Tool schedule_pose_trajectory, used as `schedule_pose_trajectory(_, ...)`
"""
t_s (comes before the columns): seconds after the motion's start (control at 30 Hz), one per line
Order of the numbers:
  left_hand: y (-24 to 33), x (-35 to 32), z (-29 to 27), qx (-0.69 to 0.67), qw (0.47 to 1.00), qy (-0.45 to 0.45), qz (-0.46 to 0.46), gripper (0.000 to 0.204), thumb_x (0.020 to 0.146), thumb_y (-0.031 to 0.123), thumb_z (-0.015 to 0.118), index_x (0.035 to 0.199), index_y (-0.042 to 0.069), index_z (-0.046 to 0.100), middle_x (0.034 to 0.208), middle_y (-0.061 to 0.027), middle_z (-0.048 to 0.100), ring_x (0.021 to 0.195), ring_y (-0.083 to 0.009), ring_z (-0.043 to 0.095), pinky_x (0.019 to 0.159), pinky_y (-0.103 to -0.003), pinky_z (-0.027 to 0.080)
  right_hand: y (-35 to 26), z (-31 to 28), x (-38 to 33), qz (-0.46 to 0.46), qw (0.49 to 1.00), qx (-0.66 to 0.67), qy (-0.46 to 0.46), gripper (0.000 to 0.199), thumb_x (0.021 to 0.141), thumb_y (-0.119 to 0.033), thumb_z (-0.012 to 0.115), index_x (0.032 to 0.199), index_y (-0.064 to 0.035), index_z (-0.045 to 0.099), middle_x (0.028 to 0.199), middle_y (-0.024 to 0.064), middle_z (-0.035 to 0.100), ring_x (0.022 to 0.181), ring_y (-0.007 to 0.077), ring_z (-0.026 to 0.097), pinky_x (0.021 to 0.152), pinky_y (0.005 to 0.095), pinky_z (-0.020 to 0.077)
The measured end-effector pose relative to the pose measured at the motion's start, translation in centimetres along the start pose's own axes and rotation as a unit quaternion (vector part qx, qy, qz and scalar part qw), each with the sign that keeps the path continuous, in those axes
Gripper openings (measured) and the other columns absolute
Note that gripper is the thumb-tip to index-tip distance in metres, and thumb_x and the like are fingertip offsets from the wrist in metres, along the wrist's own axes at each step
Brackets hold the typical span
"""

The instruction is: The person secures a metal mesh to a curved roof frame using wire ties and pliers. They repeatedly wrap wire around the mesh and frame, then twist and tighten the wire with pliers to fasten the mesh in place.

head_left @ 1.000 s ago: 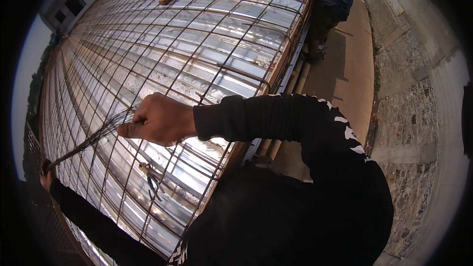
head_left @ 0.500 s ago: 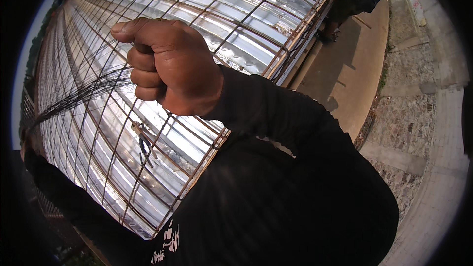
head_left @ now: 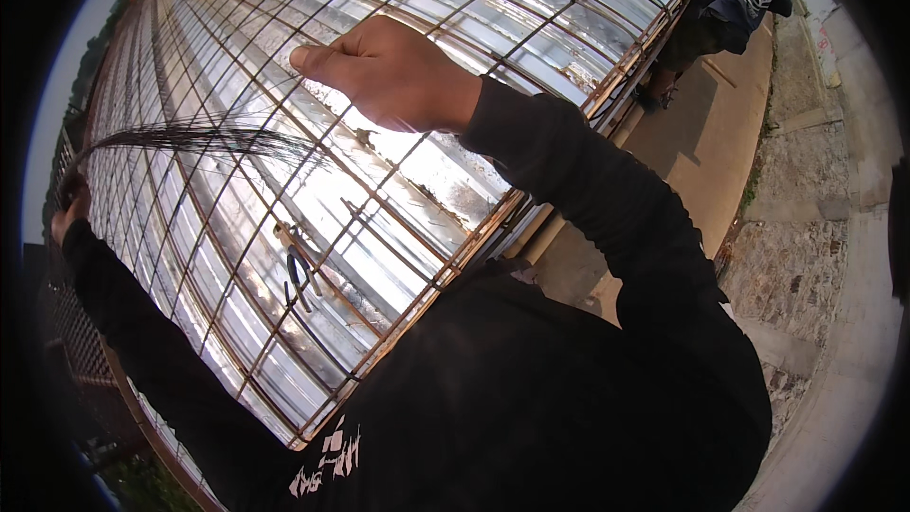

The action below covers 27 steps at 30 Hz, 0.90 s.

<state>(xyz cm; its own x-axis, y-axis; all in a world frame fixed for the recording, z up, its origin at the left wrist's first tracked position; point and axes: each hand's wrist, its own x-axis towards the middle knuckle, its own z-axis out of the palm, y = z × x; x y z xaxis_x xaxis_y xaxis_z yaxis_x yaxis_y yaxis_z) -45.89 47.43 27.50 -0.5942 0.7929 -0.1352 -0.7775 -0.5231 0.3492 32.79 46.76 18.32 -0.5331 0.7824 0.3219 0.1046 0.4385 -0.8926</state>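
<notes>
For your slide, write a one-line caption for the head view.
Left hand grips a bundle of thin wires; right hand pinched shut above a rebar grid on shiny sheeting.

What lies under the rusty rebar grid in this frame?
Under the rebar grid lies shiny plastic sheeting, and pliers rest on the bars. The dark torso covers the grid's near corner, so nothing shows there.

The right hand hangs curled over a rebar grid laid on shiny plastic sheeting. The left hand, at the grid's left edge, grips a bundle of thin tie wires. Pliers lie on the grid near its lower edge.
</notes>
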Motion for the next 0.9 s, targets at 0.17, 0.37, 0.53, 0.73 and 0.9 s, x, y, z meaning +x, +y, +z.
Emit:
schedule_pose_trajectory(0.17,0.3,0.6,-0.8,0.027,0.999,-0.001,0.016,0.049,0.100,0.028,0.037,0.141,0.005,0.048,0.135,-0.0201,0.054,0.121,-0.0361,0.055,0.099,-0.058,0.045,-0.5,-2.0,2.9,-0.038,0.934,0.305,0.183,0.049,0.092,-0.030,0.063,0.052,-0.0040,0.049,0.045,-0.0014,0.041,0.043,0.0108,0.036,0.046,0.0334,0.0351)
schedule_pose_trajectory(0.37,1.2,0.9,-0.1,0.053,0.998,-0.018,0.023,0.049,0.100,0.028,0.036,0.142,0.005,0.047,0.135,-0.0197,0.054,0.122,-0.0354,0.053,0.099,-0.058,0.045,0.8,-1.9,4.1,-0.007,0.862,0.409,0.299,0.031,0.083,-0.017,0.068,0.060,-0.0046,0.051,0.048,-0.0021,0.038,0.043,0.0094,0.033,0.044,0.0315,0.0304)
schedule_pose_trajectory(0.53,3.2,0.6,-0.1,0.047,0.998,-0.028,0.042,0.049,0.100,0.029,0.036,0.142,0.005,0.047,0.136,-0.0193,0.053,0.123,-0.0348,0.052,0.099,-0.058,0.044,1.9,0.7,5.4,-0.017,0.838,0.466,0.283,0.028,0.087,-0.020,0.070,0.071,-0.0111,0.048,0.050,-0.0051,0.026,0.039,0.0080,0.024,0.041,0.0269,0.0227)
schedule_pose_trajectory(0.73,4.8,0.4,-0.3,0.040,0.997,-0.042,0.057,0.050,0.100,0.029,0.036,0.142,0.005,0.046,0.136,-0.0188,0.052,0.124,-0.0341,0.051,0.099,-0.058,0.044,1.5,-3.1,5.9,-0.054,0.836,0.426,0.342,0.041,0.092,-0.023,0.063,0.060,-0.0130,0.040,0.051,-0.0054,0.034,0.040,0.0063,0.027,0.038,0.0313,0.0195)
schedule_pose_trajectory(0.9,3.8,0.5,-0.2,0.036,0.997,-0.042,0.059,0.050,0.100,0.030,0.036,0.142,0.004,0.045,0.136,-0.0184,0.052,0.125,-0.0335,0.050,0.099,-0.059,0.043,2.5,-4.2,7.7,-0.256,0.820,0.062,0.508,0.020,0.094,-0.015,0.057,0.106,0.0019,0.055,0.089,0.0159,0.063,0.069,0.0223,0.063,0.057,0.0359,0.0536)
